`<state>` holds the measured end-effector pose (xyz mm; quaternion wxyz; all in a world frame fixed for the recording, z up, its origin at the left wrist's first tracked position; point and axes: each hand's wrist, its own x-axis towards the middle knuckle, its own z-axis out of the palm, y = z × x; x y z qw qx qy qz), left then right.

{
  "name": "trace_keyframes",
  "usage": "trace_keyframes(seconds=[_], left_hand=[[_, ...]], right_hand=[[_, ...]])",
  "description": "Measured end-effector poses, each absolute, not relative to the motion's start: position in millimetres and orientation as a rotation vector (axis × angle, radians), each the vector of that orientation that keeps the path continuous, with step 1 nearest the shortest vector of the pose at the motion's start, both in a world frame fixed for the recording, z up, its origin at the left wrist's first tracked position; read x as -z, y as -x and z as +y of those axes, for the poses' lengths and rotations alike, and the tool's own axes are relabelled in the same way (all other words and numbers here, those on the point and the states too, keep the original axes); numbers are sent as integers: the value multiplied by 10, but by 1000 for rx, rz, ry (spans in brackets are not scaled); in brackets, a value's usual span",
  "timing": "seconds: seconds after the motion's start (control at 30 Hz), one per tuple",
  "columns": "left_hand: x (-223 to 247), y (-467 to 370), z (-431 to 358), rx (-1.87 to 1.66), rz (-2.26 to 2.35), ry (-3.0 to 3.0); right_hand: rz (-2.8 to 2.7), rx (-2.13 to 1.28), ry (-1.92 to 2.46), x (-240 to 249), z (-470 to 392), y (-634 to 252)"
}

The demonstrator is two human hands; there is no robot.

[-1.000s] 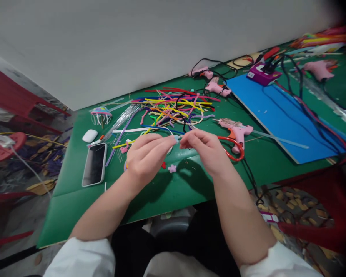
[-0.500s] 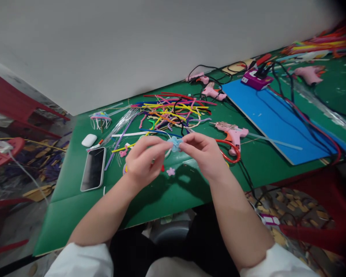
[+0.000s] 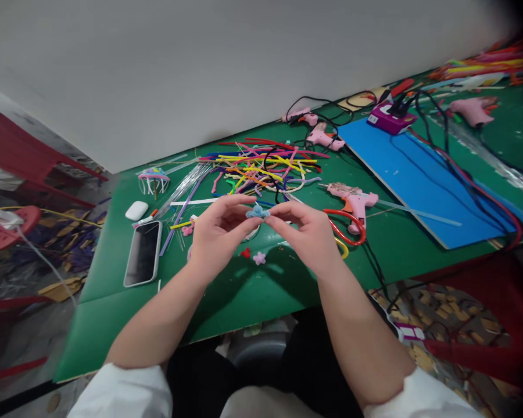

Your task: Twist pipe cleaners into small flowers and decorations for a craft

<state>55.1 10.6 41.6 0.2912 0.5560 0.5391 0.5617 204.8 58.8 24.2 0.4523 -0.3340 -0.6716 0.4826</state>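
A small light-blue pipe-cleaner flower [image 3: 257,212] is pinched between my two hands above the table. My left hand [image 3: 218,232] grips its left side between thumb and fingers. On its right side, the thumb and index finger of my right hand [image 3: 307,232] close on the edge. Below them on the table lie a purple flower [image 3: 259,258] and a small red piece [image 3: 244,253]. Left of my left hand is a pink flower [image 3: 187,228]. Red-handled scissors [image 3: 361,232] lie right of my right hand, their blades hidden.
Loose coloured pipe cleaners [image 3: 265,165] are heaped behind my hands. A pink glue gun [image 3: 353,200] lies to the right, near a blue board [image 3: 427,191] and a purple power strip [image 3: 391,119] with trailing cables. A phone [image 3: 142,254] and white case [image 3: 136,210] rest at left.
The blue flower has tipped to a flatter angle and shifted slightly left. My left hand has turned, its thumb now under the flower and its fingers higher.
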Motion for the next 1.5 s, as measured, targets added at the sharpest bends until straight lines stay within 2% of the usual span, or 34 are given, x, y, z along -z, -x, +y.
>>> trace_keyframes(seconds=[1.27,1.5], left_hand=[[-385,-500,164,-1425,1312,-1240],[-392,-499,152,-1332,1394,-1304]], right_hand=[[-1735,-1134,831,-236,560,-2016],[-1862,-954,828,-219,569,-2017]])
